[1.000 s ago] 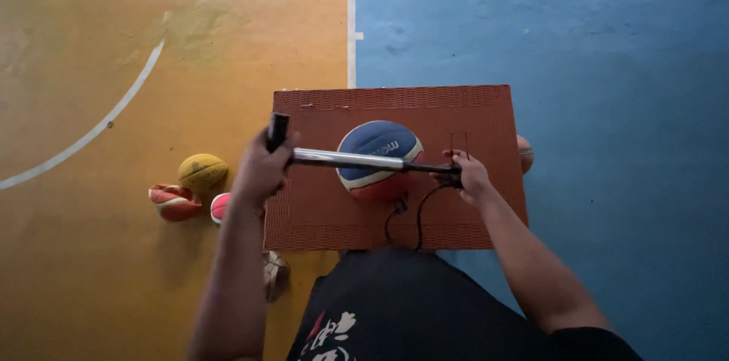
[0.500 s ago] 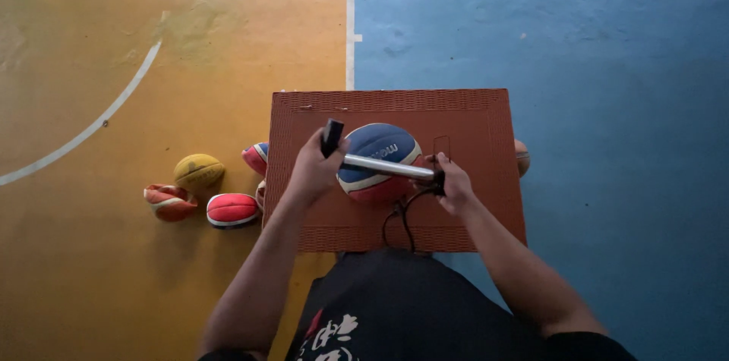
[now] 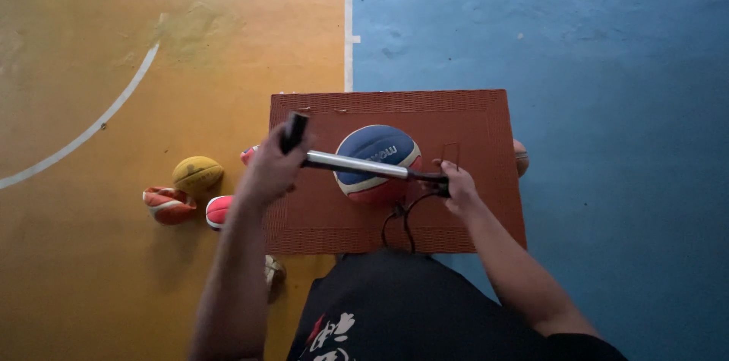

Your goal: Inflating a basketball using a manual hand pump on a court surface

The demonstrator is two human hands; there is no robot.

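A blue, white and red ball rests on a reddish-brown mat. Across and above it I hold a hand pump with a silver barrel. My left hand grips the black handle at the pump's left end. My right hand holds the pump's black right end, from which a thin black hose loops down toward me and the ball.
Deflated balls lie on the orange floor left of the mat: a yellow one, an orange-and-white one, a red-and-white one. Another ball peeks out at the mat's right edge. Blue floor lies to the right.
My left hand pushed the handle in toward the ball, shortening the pump, then pulled it back out to the left. The right hand stayed at the pump's other end.
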